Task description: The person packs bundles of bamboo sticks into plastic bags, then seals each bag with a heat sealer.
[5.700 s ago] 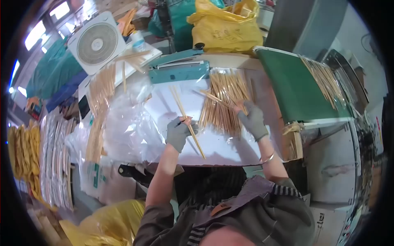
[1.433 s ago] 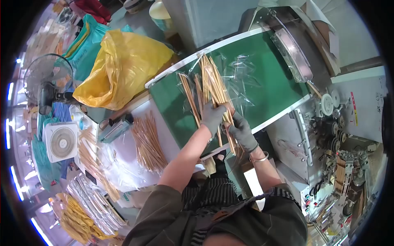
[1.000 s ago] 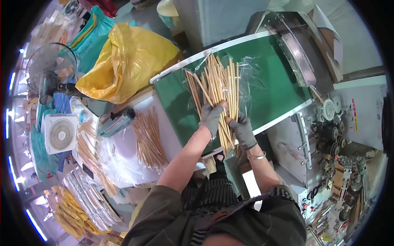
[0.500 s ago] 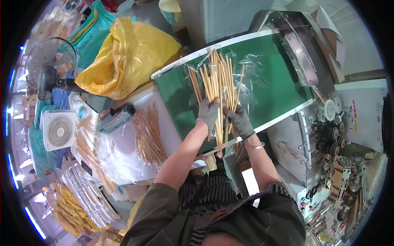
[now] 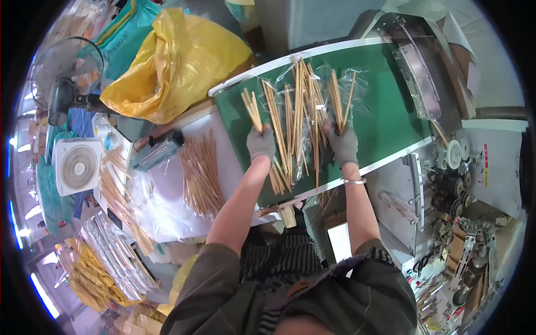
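Note:
Wooden sticks (image 5: 298, 106), long and thin, lie spread with clear plastic wrapping over a green work surface (image 5: 385, 78). My left hand (image 5: 261, 143), in a grey glove, is closed around several sticks (image 5: 251, 109) whose upper ends fan out and whose lower ends point toward me. On the other side of the pile, my gloved right hand (image 5: 343, 146) grips a few more sticks (image 5: 336, 100), with clear film beside them. Between my hands the remaining sticks lie loosely, roughly parallel, some overlapped by plastic.
To the left, a white table (image 5: 223, 162) bears a bundle of wrapped sticks (image 5: 202, 173) and a teal device (image 5: 159, 151). A yellow bag (image 5: 178, 61) sits behind it. Machinery with rollers (image 5: 455, 167) stands at the right. A white fan (image 5: 78, 166) is further left.
My hands have moved apart, left hand leftward and right hand rightward, each with sticks. The bunch that stood gathered between them now lies spread out across the green surface.

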### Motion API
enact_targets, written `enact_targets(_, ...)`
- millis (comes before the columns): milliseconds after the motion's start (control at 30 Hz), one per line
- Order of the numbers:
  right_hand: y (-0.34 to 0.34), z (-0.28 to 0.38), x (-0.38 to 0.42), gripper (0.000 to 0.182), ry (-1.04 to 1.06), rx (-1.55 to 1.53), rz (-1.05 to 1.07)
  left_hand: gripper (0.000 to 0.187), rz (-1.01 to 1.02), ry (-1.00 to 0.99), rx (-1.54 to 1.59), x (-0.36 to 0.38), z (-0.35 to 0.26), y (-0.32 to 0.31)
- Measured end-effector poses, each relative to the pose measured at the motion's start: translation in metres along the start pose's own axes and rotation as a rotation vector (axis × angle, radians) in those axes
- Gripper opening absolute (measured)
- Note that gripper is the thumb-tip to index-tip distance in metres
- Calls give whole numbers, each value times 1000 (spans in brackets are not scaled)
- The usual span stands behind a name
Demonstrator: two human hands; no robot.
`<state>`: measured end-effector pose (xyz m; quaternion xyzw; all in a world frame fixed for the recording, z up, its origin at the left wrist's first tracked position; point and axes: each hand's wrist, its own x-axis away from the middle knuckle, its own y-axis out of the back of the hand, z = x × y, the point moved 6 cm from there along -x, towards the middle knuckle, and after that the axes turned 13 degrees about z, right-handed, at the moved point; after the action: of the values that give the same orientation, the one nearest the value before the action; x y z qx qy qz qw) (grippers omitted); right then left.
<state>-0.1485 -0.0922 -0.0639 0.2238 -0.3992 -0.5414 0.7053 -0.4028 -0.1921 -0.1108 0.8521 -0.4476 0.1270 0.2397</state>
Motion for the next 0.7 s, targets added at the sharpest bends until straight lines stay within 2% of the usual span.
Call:
enact_targets(67, -8, 23, 4, 51, 37, 4, 62, 20, -69, -44, -32, -10, 2, -18)
enact_targets(100, -18, 28, 3, 48, 92, 41, 20, 25, -61, -110, -52, -10, -4, -32)
enact_targets(133, -25, 32, 2, 48, 107, 62, 93, 31, -68, -170, -77, -3, -21, -38)
enact_targets(167, -34, 39, 2, 47, 133, 77, 183, 43, 105, -26, -408, -2, -37, -48)
enact_targets(200, -49, 45, 5, 47, 167, 90, 287, 51, 85, -59, -322, 1, -33, -58)
enact_targets(233, -63, 44, 5, 45, 214, 57, 313, 54, 43, -120, -313, 15, -56, -60)
enact_targets(267, -63, 50, 11, 44, 251, 7, 250, 56, 82, -55, -416, 10, -48, -69)
enact_targets(300, -58, 59, 19, 43, 327, 144, 271, 59, 61, -10, -421, 16, -49, -70)
enact_targets(333, -58, 55, 17, 42, 328, 95, 273, 62, 49, 26, -419, 25, -54, -72)
enact_targets(367, -61, 42, 14, 40, 328, 93, 177, 63, 14, 16, -423, 31, -58, -73)
enact_targets(400, -61, 36, 7, 40, 307, 158, 228, 65, -14, 5, -429, 37, -59, -73)
enact_targets(433, -58, 22, 2, 42, 276, 111, 153, 62, -69, -89, -387, 43, -63, -69)
enact_targets(467, -50, 20, -1, 50, 205, 302, 106, 60, -78, -157, -361, 43, -61, -62)
enact_targets(500, -39, 19, 0, 58, 217, 313, 78, 57, -83, -224, -339, 44, -57, -54)
enact_targets(533, -22, 31, 9, 59, 26, 277, 196, 55, -85, -293, -317, 46, -54, -45)
enact_targets(567, -11, 32, 17, 53, 119, 286, 69, 44, -101, -303, -250, 49, -49, -32)
enact_targets(667, 25, 81, 58, 43, 279, 401, -344, 35, -82, -441, 5, 53, -30, 15)
enact_targets(700, 20, 96, 76, 40, 402, 256, -318, 29, -175, -510, -30, 62, -29, 41)
